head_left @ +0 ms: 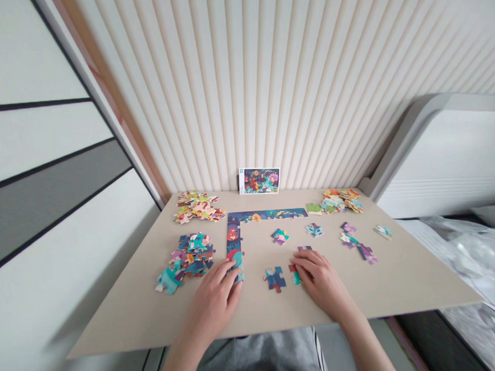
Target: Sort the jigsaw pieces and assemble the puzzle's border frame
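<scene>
My left hand [217, 292] rests on the lower end of the joined left border strip [233, 239], fingers stretched out and slightly apart. From that strip's top corner, the joined top border [269, 214] runs right along the far side. My right hand [320, 277] lies over a red and teal puzzle piece [295, 275], its fingers close together on it and covering much of it. A purple puzzle piece [304, 248] peeks out just beyond these fingers. Between my hands lies a dark blue puzzle piece [274, 279], touched by neither.
Piles of puzzle pieces lie at left [193, 255], back left [199, 206] and back right [339, 200]. Loose pieces [280, 236] are scattered centre and right. A picture card [259, 180] stands against the ribbed wall [259, 85]. The table's [254, 312] front edge is near my lap.
</scene>
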The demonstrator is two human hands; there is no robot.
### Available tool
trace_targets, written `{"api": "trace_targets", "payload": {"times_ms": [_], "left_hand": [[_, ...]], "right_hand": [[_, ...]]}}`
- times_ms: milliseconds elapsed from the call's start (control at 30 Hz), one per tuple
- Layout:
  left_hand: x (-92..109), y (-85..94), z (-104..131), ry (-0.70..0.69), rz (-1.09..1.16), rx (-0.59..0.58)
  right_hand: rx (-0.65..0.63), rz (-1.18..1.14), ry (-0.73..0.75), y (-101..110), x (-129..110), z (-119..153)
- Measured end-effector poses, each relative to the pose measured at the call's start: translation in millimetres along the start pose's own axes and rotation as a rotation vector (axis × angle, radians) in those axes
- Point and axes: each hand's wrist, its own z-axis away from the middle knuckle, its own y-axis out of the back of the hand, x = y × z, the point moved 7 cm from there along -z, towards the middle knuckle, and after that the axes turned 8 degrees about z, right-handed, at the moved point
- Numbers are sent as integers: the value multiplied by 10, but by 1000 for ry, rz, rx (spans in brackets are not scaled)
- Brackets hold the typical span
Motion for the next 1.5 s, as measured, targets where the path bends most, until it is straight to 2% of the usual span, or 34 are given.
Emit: {"api": "trace_targets", "payload": {"times_ms": [667,833,967,1133,1233,1333,1433,1500], "left_hand": [[-52,-37,13,-23,-11,15],[-63,-48,18,-29,-32,16],[-66,-50,21,-43,-30,31],[-77,-73,32,-41,-34,18],[-88,-87,36,-33,-26,9],[-99,-81,35,-27,-4,23],[-106,-69,32,-23,12,37],[-103,-68,30,-24,8,33]], "right_hand": [[-1,-43,-27,27,-12,0],[35,-61,-22,66,-13,10],[115,-19,-83,156,57,56],[176,137,-194,236,354,341],[260,279,-270,359,678,596],[335,462,-447,540,1055,808],[284,557,-633,622,1330,910],[227,546,-706,611,1405,925]]}}
